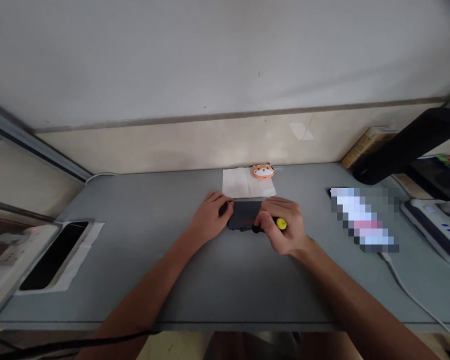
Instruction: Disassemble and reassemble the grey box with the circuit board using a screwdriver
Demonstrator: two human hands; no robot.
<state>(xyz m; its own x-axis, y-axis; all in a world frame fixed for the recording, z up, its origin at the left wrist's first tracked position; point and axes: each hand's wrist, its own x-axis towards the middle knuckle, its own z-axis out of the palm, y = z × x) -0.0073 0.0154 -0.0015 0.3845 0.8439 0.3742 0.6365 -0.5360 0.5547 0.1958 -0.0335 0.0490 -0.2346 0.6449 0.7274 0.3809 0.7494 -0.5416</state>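
A flat dark grey rectangular case point(243, 212) lies on the desk in front of me. My left hand point(212, 214) grips its left end, fingers curled over the top edge and thumb along the near side. In my closed right hand point(285, 225) is a black tool with a round yellow end point(281, 223); its black part points left, low over the right part of the case. Its working tip is hidden, so its exact kind does not show. The right fingers also cover the case's right end.
Behind the case lies a white paper sheet point(238, 182) with an orange animal-faced pouch point(263, 171). A dark phone point(54, 257) rests at left beside a white power strip point(22, 265). At right are a blurred, cabled device point(363, 220), a black cylinder point(405, 145) and another power strip point(435, 225).
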